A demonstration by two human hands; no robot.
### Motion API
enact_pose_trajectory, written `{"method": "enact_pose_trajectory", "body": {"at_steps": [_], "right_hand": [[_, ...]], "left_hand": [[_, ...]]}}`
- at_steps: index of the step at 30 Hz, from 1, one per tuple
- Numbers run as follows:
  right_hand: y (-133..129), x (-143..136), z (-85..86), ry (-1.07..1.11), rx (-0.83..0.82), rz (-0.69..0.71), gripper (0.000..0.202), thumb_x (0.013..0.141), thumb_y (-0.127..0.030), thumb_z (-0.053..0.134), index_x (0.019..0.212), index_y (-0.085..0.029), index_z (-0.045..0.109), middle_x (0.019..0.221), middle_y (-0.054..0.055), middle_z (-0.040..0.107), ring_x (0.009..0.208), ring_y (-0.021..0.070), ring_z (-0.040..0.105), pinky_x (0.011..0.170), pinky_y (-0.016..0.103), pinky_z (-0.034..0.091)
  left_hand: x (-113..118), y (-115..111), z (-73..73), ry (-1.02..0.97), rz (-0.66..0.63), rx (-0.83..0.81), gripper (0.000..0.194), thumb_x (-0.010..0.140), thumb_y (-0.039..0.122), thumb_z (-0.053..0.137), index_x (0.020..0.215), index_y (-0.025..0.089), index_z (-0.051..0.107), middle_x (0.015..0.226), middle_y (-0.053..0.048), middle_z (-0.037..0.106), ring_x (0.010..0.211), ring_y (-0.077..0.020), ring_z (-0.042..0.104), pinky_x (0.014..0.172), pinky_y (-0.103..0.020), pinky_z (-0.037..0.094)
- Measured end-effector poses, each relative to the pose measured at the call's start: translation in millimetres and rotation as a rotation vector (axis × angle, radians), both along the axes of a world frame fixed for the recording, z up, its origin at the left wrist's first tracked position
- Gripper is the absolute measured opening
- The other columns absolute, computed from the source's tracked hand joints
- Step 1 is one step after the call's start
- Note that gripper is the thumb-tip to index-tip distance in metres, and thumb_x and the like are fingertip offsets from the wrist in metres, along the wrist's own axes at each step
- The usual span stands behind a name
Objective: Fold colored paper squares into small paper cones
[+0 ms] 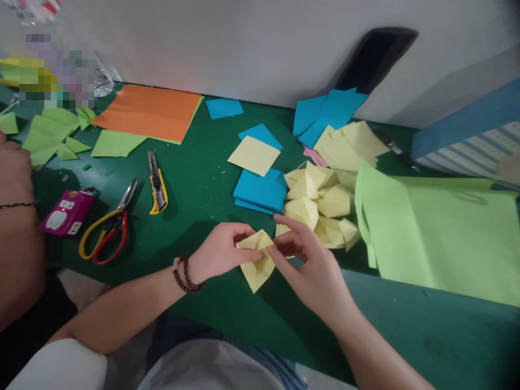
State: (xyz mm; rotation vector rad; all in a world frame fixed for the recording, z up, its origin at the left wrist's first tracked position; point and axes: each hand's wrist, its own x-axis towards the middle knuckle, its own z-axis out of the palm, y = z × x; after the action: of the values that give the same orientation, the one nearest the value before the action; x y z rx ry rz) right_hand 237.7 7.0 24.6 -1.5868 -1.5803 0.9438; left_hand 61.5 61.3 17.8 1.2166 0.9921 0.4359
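Between my hands is a folded piece of yellow paper (257, 276), creased into a pointed diamond shape. My left hand (223, 249), with a beaded bracelet on its wrist, pinches its left side, the thumb lying on the front. On the right edge, the thumb and fingers of my right hand (311, 265) close on the paper too; the index finger is raised. Just beyond lies a heap of folded yellow paper pieces (303, 211). A stack of blue paper squares (260, 189) sits beside the heap, with a flat yellow square (254, 155) partly over it.
On the green table (195, 189), scissors (109, 227), a yellow box cutter (157, 184) and a purple power adapter (69, 212) lie left. Orange paper (150, 111) is behind them. Large green sheets (442, 233) cover the right. Another person's arm (18, 233) rests at far left.
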Motion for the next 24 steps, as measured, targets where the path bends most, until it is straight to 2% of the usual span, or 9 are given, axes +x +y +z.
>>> {"method": "enact_pose_trajectory", "body": {"at_steps": [3,11,16,21,24], "right_hand": [[0.6,0.2,1.8,0.003,-0.013,0.022,0.043,0.087,-0.03,0.059,0.128,-0.023,0.05,0.077,0.0,0.066,0.069,0.0155,0.065,0.066,0.03,0.059],[0.8,0.5,4.4,0.018,-0.017,0.019,0.04,0.088,-0.031,0.058,0.126,-0.024,0.051,0.08,0.002,0.067,0.071,0.0165,0.066,0.064,0.03,0.059],[0.9,1.3,3.6,0.017,-0.02,0.051,0.039,0.088,-0.029,0.056,0.127,-0.024,0.052,0.079,0.001,0.068,0.072,0.0164,0.066,0.066,0.03,0.059],[0.7,1.2,2.8,0.012,-0.014,0.069,0.038,0.089,-0.028,0.054,0.127,-0.026,0.051,0.08,0.001,0.067,0.072,0.0151,0.066,0.066,0.028,0.058],[0.6,1.6,3.1,0.006,-0.026,0.072,0.038,0.089,-0.028,0.054,0.127,-0.026,0.052,0.081,0.002,0.068,0.074,0.0157,0.067,0.065,0.028,0.058]], "left_hand": [[0.7,-0.8,2.5,-0.032,0.002,-0.036,0.022,0.075,0.033,0.072,0.071,0.014,0.06,0.066,0.002,0.057,0.063,-0.0106,0.053,0.056,-0.02,0.041],[-0.2,0.3,5.9,0.04,-0.025,0.031,0.043,0.078,0.042,0.069,0.054,0.016,0.046,0.054,0.006,0.039,0.052,-0.0069,0.035,0.048,-0.021,0.027],[0.5,0.0,4.5,-0.046,0.014,0.006,0.024,0.079,0.038,0.068,0.075,0.015,0.063,0.069,0.001,0.059,0.062,-0.0102,0.051,0.057,-0.021,0.04],[0.4,0.3,4.0,-0.054,0.041,-0.027,0.023,0.078,0.034,0.069,0.069,0.015,0.061,0.063,0.002,0.056,0.059,-0.0089,0.049,0.055,-0.02,0.039],[0.0,0.9,4.5,-0.058,0.046,-0.004,0.019,0.079,0.032,0.067,0.073,0.014,0.064,0.069,0.0,0.061,0.065,-0.0109,0.053,0.06,-0.022,0.042]]}}
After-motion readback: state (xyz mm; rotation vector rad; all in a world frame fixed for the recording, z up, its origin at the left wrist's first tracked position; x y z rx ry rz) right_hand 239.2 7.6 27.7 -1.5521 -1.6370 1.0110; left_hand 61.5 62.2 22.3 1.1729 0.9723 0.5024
